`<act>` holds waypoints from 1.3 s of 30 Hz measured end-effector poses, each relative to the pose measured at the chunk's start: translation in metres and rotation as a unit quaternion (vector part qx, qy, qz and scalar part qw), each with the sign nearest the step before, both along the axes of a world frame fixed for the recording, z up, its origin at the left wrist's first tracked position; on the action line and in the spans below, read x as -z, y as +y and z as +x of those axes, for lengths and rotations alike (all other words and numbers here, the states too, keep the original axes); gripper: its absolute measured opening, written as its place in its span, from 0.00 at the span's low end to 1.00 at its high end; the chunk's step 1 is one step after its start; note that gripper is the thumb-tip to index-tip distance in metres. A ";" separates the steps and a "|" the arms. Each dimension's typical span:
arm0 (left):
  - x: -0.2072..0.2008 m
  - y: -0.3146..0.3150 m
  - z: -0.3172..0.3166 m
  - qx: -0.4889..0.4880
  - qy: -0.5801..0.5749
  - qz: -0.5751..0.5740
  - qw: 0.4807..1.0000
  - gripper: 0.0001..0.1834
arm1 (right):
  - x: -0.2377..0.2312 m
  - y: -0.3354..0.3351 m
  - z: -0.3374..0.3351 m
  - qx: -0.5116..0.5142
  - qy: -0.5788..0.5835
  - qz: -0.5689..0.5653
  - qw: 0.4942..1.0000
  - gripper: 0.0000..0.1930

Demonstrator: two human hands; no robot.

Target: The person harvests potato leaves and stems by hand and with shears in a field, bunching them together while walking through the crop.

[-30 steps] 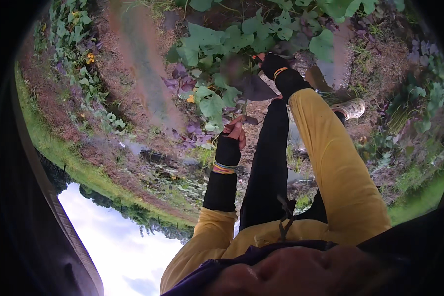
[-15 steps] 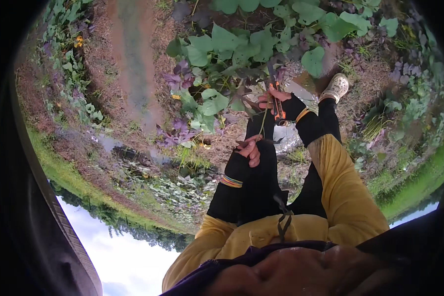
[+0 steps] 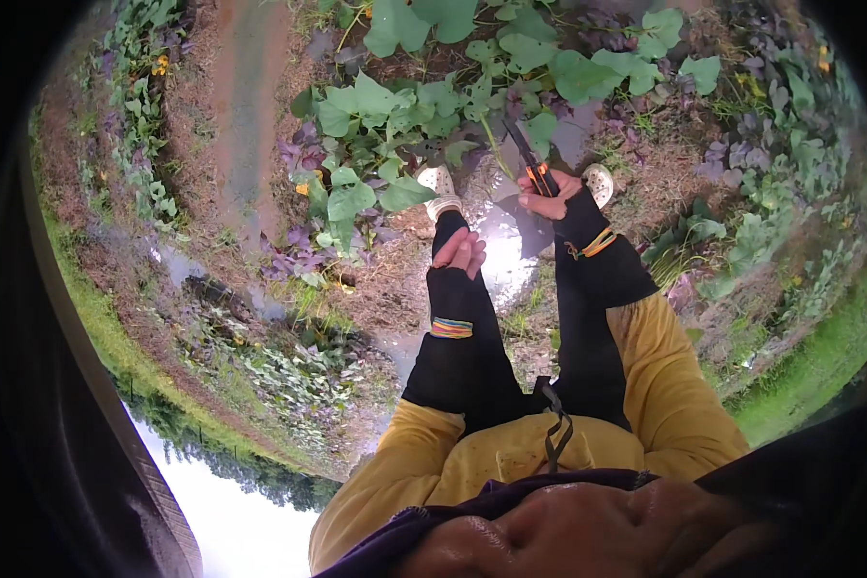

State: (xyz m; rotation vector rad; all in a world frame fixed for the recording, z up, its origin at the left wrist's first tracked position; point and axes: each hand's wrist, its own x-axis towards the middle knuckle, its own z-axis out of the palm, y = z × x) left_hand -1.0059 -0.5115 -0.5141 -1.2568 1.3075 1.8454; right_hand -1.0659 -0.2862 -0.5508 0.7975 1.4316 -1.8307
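Over the muddy ground, my right hand (image 3: 555, 196) is closed around pruning shears (image 3: 539, 173) with orange-and-black handles. Their dark end points up and to the left, toward the green leaves. A pale green stem (image 3: 497, 149) runs down from the foliage and ends beside my right fingers; whether they touch it is unclear. A dark leaf (image 3: 528, 229) shows just below that hand. My left hand (image 3: 461, 252) hovers above my left shin, its fingers curled in. No stem or tool shows in it, and the inside of the palm is hidden. Broad-leaved green vines (image 3: 433, 101) spread ahead of both hands.
Pale clogs, left (image 3: 440, 185) and right (image 3: 598, 185), stand at the edge of the plants. Between my legs lies a bright puddle (image 3: 504, 252). Purple leaves (image 3: 302, 154) grow at the left, near a wet furrow (image 3: 244, 125). More vines (image 3: 775, 236) grow to the right.
My left hand has come away from the leafy stem it held and drawn back to the left. The shears have tilted further left in my right hand. My left foot now shows.
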 end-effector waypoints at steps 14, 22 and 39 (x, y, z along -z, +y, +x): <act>-0.048 0.132 -0.037 0.033 -0.115 0.272 0.955 0.19 | -0.063 0.080 0.056 -0.020 0.139 0.126 0.982 0.10; -0.039 0.128 -0.069 -0.086 -0.076 0.442 0.890 0.27 | -0.026 0.039 0.007 0.258 -0.139 -0.090 0.952 0.10; 0.049 0.048 -0.144 0.037 -0.066 0.195 0.978 0.22 | 0.175 0.191 -0.160 -0.380 0.047 0.597 0.705 0.17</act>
